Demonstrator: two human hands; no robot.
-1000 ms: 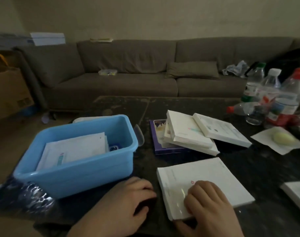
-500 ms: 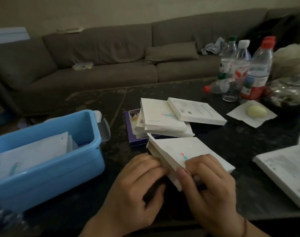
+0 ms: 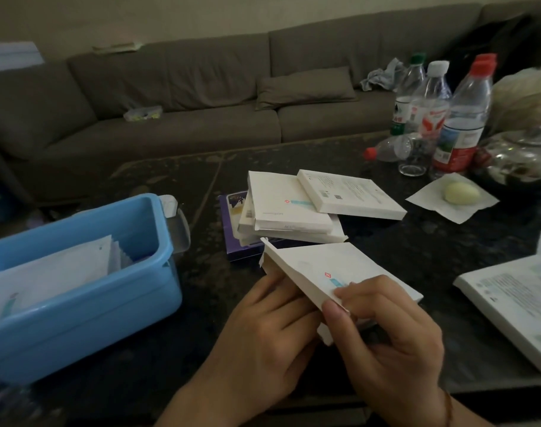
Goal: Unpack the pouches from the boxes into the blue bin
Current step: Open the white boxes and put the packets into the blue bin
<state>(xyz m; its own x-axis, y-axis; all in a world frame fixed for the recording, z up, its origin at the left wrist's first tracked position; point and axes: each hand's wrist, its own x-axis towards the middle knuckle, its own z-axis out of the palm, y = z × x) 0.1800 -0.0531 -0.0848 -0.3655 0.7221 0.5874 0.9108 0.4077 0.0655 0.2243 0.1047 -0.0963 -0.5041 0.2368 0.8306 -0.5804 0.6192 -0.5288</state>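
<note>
A flat white box [image 3: 318, 269] is tilted up off the dark table, its left edge raised. My left hand [image 3: 263, 331] grips it from beneath at the left side. My right hand [image 3: 386, 331] pinches its near corner, thumb on the flap edge. The blue bin [image 3: 87, 306] stands at the left with several white pouches [image 3: 50, 272] lying inside. Behind the held box lies a stack of white boxes [image 3: 290, 208] on a purple box [image 3: 232, 241].
Another white box [image 3: 509, 303] lies at the right table edge. Water bottles [image 3: 460, 118] stand at the back right beside a glass jar [image 3: 521, 158]. A pale egg-shaped object on a napkin [image 3: 460, 194] sits near them. A grey sofa [image 3: 201, 97] runs behind the table.
The box lay flat under my right hand; both hands have lifted and tilted it. The camera view has swung right, so the bin sits further left.
</note>
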